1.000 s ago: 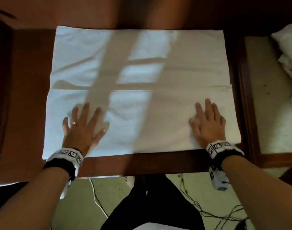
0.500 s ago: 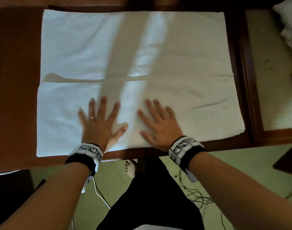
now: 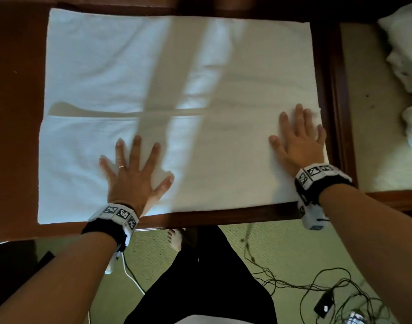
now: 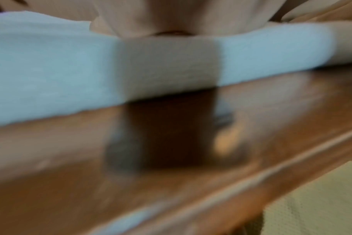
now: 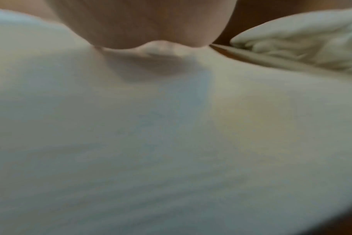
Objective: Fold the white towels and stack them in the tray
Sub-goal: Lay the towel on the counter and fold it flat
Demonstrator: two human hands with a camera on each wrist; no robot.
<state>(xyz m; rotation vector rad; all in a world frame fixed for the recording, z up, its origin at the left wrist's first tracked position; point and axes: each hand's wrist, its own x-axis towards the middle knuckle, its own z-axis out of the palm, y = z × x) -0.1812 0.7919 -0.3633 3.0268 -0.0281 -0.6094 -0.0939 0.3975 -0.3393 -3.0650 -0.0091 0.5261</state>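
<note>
A large white towel lies spread on the brown wooden table, its near part folded over into a flap whose edge runs across the middle. My left hand presses flat on the flap left of centre, fingers spread. At the flap's right end my right hand lies flat with straight fingers. In the left wrist view the towel and the table edge are blurred. The right wrist view shows the towel under my palm.
A tray with a pale bottom and a wooden rim stands right of the table. Crumpled white towels lie at its far right, seen too in the right wrist view. Below are green carpet, cables and my legs.
My right hand has slid from beside the left hand out along the flap to its right end. The left hand has stayed pressed in place.
</note>
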